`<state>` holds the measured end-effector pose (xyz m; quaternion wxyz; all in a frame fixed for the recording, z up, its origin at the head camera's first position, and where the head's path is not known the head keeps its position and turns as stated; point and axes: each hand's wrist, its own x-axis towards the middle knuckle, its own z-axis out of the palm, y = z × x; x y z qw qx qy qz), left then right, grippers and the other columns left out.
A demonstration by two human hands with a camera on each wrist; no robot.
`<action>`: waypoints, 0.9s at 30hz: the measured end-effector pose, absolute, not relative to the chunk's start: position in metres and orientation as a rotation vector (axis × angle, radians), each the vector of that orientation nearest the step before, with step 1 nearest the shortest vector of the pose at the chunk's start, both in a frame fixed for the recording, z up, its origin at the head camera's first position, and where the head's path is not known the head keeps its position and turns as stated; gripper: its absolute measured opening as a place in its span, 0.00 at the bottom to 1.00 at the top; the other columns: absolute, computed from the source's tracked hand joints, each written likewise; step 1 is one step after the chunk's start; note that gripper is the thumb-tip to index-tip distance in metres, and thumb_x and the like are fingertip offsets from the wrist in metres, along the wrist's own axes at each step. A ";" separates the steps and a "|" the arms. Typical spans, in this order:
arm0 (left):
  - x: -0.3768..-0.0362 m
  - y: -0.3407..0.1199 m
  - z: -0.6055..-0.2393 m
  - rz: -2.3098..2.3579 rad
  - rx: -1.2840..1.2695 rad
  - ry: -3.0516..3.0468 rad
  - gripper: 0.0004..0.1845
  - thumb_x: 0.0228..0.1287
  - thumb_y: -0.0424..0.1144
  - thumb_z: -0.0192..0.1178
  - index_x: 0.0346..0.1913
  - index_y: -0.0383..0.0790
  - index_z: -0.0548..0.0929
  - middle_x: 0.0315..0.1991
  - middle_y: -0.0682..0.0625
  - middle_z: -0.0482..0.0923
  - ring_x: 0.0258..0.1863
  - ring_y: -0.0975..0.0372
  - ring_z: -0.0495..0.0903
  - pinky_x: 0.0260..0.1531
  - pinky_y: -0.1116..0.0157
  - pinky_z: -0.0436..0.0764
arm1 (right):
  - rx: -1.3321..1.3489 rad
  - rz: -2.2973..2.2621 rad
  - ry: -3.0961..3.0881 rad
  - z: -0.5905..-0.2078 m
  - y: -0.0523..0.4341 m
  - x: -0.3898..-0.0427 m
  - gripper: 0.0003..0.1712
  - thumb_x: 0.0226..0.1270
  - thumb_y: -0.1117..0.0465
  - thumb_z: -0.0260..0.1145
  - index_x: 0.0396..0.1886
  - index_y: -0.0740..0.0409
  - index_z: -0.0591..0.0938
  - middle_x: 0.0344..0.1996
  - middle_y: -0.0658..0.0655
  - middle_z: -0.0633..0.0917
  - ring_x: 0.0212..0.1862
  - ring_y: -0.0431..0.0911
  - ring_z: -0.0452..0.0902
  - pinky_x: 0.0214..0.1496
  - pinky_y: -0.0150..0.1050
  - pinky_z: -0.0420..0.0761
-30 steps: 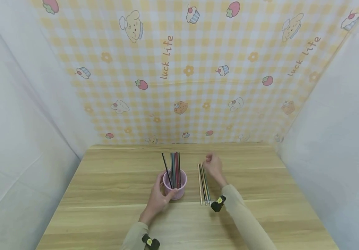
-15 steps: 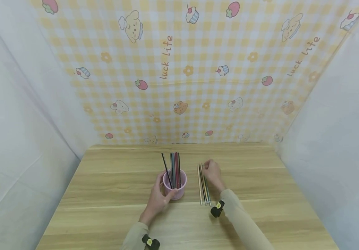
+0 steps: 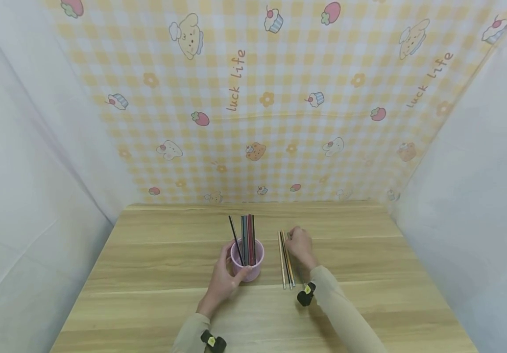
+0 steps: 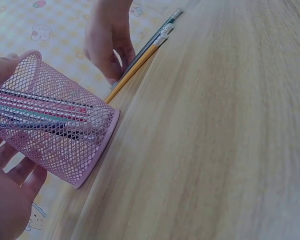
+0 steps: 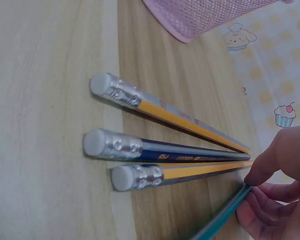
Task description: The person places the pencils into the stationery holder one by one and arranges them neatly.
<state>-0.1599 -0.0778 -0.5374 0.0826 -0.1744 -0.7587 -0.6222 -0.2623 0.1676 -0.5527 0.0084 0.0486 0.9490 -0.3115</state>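
left hand (image 3: 222, 279) is wrapped round the light mesh cup (image 3: 247, 264), right hand (image 3: 301, 246) pinching a green pencil (image 5: 222, 220) near its far end, thin, stiff, probably rolls easily.

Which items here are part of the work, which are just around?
In the work:
- pink mesh cup, held by the left hand
- pencils in the cup
- loose pencils on the table
- green pencil, pinched by the right hand

Just around:
- wooden table
- checked backdrop
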 end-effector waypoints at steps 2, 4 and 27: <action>-0.160 -0.078 -0.537 -1.849 -0.529 -2.261 0.41 0.50 0.36 0.68 0.65 0.30 0.59 0.60 0.35 0.67 0.58 0.45 0.69 0.58 0.45 0.69 | 0.157 -0.979 2.964 -0.551 0.169 -0.262 0.19 0.48 0.69 0.59 0.43 0.69 0.76 0.36 0.64 0.80 0.26 0.46 0.72 0.21 0.31 0.73; -0.159 -0.078 -0.537 -1.834 -0.541 -2.257 0.41 0.50 0.36 0.68 0.64 0.29 0.59 0.60 0.35 0.67 0.57 0.45 0.69 0.58 0.45 0.70 | 0.156 -1.004 2.963 -0.548 0.169 -0.262 0.18 0.49 0.68 0.59 0.43 0.69 0.76 0.35 0.63 0.80 0.26 0.47 0.73 0.22 0.32 0.75; -0.157 -0.078 -0.532 -1.808 -0.534 -2.264 0.41 0.50 0.34 0.68 0.65 0.28 0.58 0.59 0.33 0.67 0.57 0.43 0.69 0.58 0.45 0.69 | 0.048 -1.369 2.985 -0.500 0.164 -0.263 0.17 0.56 0.66 0.58 0.46 0.66 0.75 0.35 0.60 0.81 0.32 0.48 0.79 0.30 0.36 0.82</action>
